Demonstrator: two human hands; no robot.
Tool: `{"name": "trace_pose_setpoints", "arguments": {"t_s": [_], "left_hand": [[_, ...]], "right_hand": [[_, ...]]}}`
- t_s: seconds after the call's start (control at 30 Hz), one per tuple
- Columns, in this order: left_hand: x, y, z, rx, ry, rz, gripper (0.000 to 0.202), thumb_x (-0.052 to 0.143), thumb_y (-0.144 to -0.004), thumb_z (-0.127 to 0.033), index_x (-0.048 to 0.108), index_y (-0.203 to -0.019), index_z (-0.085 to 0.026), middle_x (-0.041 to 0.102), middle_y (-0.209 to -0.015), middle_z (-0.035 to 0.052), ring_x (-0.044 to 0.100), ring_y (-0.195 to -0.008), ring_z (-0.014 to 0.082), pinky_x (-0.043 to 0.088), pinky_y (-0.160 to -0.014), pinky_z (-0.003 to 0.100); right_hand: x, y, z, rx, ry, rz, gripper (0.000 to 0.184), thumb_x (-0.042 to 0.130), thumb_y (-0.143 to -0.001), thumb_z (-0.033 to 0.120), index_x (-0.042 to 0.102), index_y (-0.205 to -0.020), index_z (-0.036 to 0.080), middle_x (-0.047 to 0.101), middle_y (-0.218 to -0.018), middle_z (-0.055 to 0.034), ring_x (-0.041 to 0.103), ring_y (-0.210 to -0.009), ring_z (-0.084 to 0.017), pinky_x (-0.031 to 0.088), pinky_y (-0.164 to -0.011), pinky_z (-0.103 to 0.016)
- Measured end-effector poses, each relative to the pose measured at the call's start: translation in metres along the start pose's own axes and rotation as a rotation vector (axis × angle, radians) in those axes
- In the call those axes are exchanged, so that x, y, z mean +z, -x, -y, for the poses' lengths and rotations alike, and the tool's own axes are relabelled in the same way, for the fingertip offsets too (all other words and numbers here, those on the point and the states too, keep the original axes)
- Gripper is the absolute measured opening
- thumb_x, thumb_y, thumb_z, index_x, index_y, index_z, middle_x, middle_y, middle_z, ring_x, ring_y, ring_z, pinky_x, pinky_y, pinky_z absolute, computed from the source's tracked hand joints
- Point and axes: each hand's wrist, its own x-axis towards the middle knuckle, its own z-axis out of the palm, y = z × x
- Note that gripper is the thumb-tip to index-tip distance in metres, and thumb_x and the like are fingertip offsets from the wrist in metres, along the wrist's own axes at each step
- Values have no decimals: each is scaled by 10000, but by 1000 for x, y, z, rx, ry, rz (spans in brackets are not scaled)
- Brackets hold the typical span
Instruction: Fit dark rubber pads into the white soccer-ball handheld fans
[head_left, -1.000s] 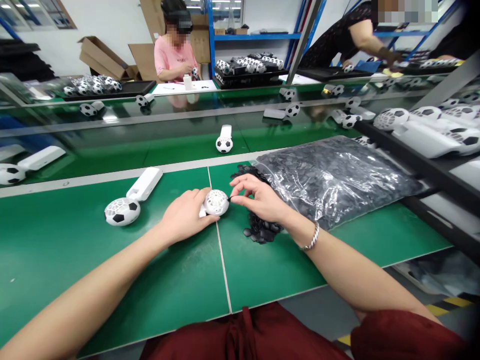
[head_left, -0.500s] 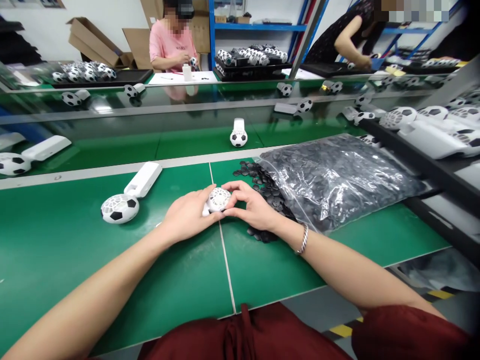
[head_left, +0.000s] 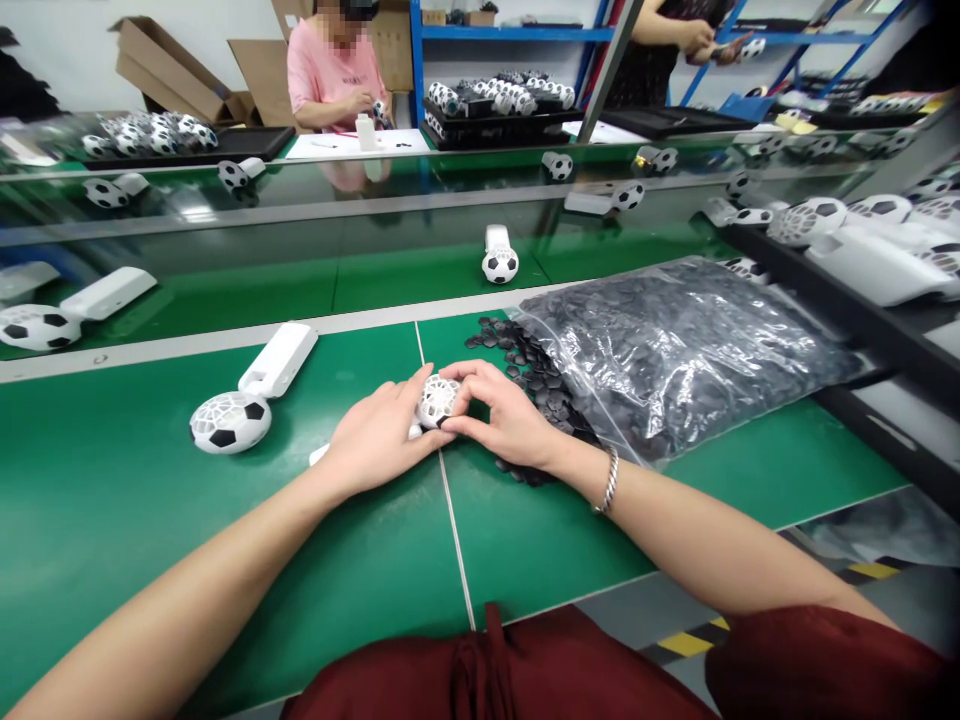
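Note:
A white football-shaped fan head [head_left: 437, 398] rests on the green bench between both hands. My left hand [head_left: 375, 438] is curled round its left side and handle. My right hand [head_left: 501, 418] pinches its right side with thumb and fingers pressed on it. Loose black pentagon pieces [head_left: 525, 365] lie in a heap right behind my right hand, spilling from a clear plastic bag [head_left: 675, 350] full of them.
A finished football fan with white handle [head_left: 247, 395] lies to the left. More fans ride the green conveyor [head_left: 499, 258] beyond. A black rack of fans [head_left: 862, 250] stands at the right. Two other people work at the far bench.
My right hand came off the black pieces and closed onto the fan head beside my left hand. The fan on the conveyor drifted to the right.

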Motion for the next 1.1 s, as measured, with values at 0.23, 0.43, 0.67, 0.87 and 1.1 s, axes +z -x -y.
{"name": "trace_pose_setpoints", "arguments": {"t_s": [0.23,0.43,0.67,0.87,1.1], "left_hand": [[0,0,-1,-48,31,-57,616,422,-792,-588,343,-1319,-278,622,-929,51,584,-858,260,443,-654,325],[-3,-1,5,39,113,-24,629,568,-724,-431,380,-1300,-263,578,-1173,34,534,-1003,244,430,-807,333],[-9,-5,11,164,-78,-109,666,375,-688,-6,425,-1300,-265,577,-1193,35,441,-1052,272,346,-865,441],[-2,-6,16,206,-26,-135,649,335,-714,12,430,-1296,-259,579,-1181,32,413,-1077,265,317,-911,464],[4,-6,22,231,20,-159,640,319,-725,8,425,-1296,-260,580,-1198,12,387,-1120,273,295,-944,490]], "right_hand": [[5,-1,1,140,-45,2,291,643,-721,241,430,-914,199,575,-1111,-80,543,-1019,-201,458,-719,-294],[-34,-8,-5,218,225,24,143,614,-765,296,552,-799,172,621,-875,-39,574,-811,-152,436,-707,-274],[-55,-4,-15,443,510,296,80,668,-715,206,659,-791,186,643,-785,-16,580,-705,-136,427,-655,-237],[-47,-5,-18,447,559,262,87,631,-743,169,663,-822,185,641,-878,-36,584,-749,-140,428,-697,-240],[-51,-7,-24,427,519,300,16,637,-731,159,640,-741,171,633,-782,-26,564,-691,-129,413,-656,-241]]}}
